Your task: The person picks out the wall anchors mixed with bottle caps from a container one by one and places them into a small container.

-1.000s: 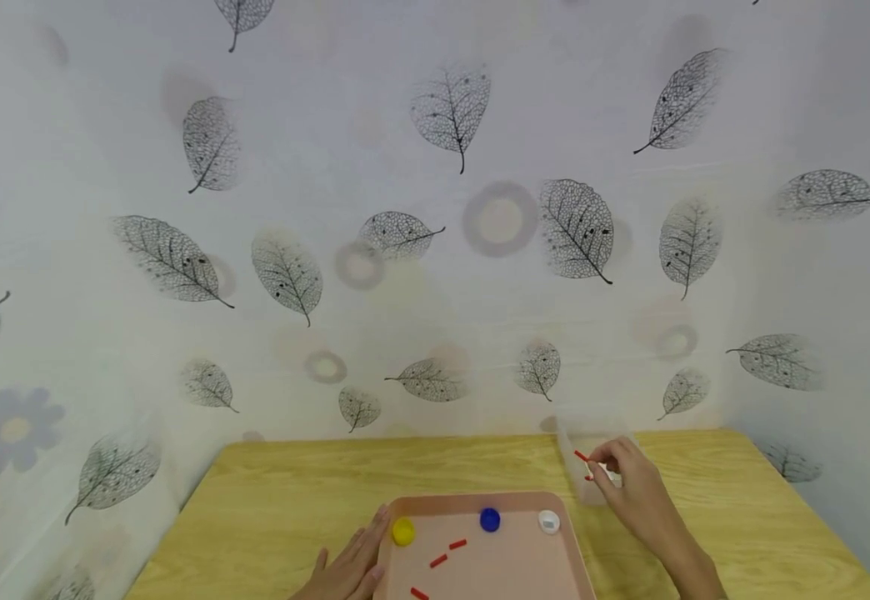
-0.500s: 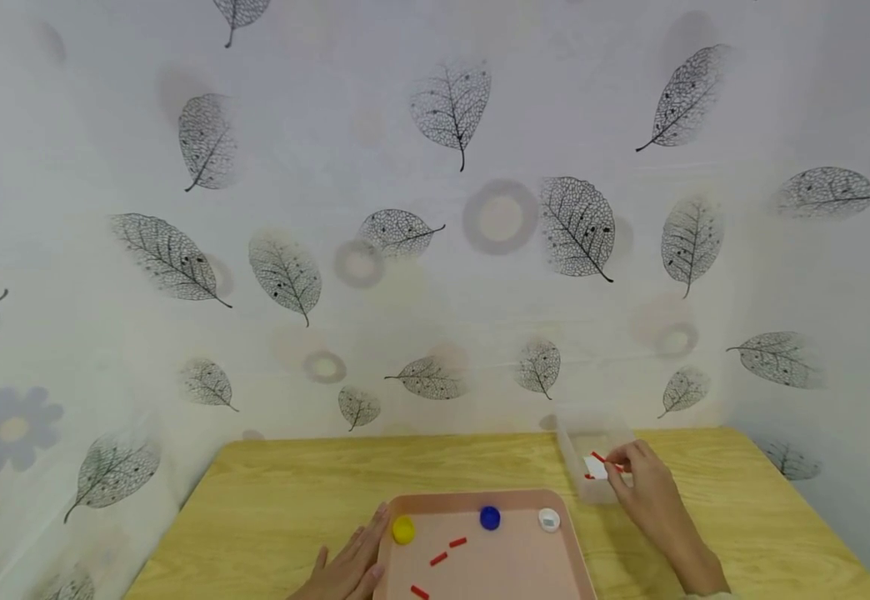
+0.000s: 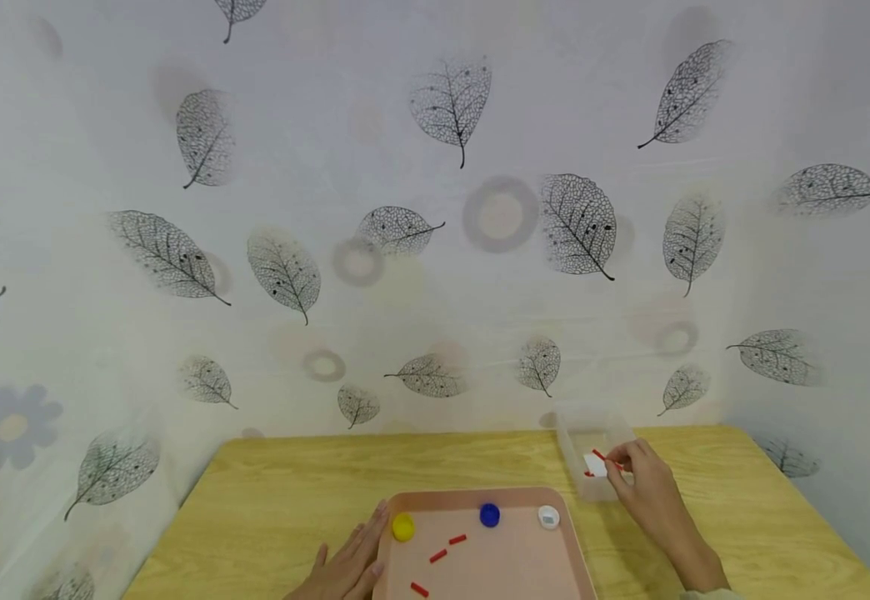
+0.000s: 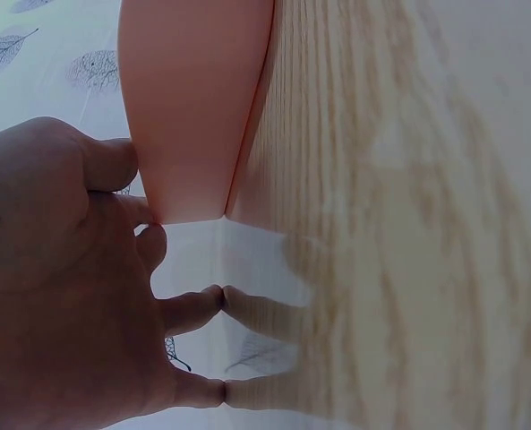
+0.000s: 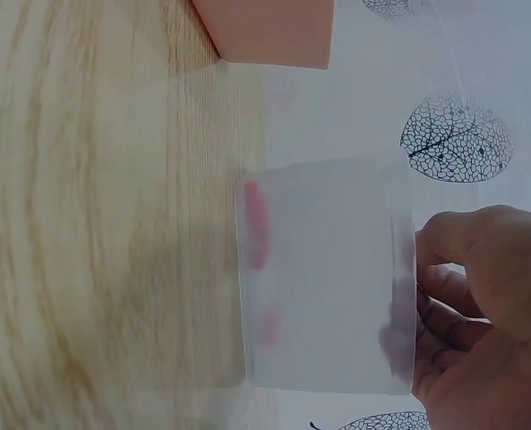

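My right hand pinches a short red stick between thumb and fingertips, over a translucent plastic bin. Inside, another small red piece lies beside a white patch. From the right wrist view, red shapes show through the bin's frosted wall, and the right fingertips are partly hidden behind its rim. My left hand rests along the left side of a pink tray, fingers straight. In the left wrist view its thumb touches the tray's upper edge, and two fingertips reach down to the tabletop.
In the tray, a yellow cap, a blue cap and a white cap stand along the far side. Three red sticks lie below them. Behind the wooden table is a leaf-patterned wall covering.
My right hand has shifted slightly right over the bin with the red stick, then held nearly still over the last half second. The left hand stays against the tray.
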`<state>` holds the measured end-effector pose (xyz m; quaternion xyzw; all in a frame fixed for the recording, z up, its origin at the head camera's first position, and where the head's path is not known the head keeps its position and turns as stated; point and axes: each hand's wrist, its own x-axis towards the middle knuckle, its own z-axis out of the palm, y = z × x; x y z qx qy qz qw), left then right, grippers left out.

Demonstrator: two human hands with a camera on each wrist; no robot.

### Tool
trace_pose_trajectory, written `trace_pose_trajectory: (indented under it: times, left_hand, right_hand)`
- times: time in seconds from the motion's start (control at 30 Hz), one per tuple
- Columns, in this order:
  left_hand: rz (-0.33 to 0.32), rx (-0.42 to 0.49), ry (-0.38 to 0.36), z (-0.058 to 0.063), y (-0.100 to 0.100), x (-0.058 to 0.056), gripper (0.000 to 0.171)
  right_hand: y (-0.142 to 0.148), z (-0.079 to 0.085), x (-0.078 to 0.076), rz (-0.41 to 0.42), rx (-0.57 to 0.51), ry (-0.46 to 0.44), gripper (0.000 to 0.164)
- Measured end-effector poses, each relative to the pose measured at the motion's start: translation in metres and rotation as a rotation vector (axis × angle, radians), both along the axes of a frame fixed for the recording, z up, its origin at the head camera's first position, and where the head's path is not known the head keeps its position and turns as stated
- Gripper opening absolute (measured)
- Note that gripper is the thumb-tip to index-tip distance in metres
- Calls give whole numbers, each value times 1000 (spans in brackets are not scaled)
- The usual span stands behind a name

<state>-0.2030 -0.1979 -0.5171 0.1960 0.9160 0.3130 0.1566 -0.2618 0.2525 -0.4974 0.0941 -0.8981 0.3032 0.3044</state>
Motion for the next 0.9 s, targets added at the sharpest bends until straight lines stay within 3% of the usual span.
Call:
trace_pose_trajectory:
  times: [0.47,0.77,0.9]
  left_hand:
    - [-5,19,6,4,1,3,60]
    - [2,22,5,6,0,6,59]
    - [-113,-36,120,10,-5,14,71]
  right_hand:
    - [0,3,1,3,2,-7,10]
    - [-9,19,9,35,-26,-13,9]
    - [-15,27,12,69,-46,-32,8]
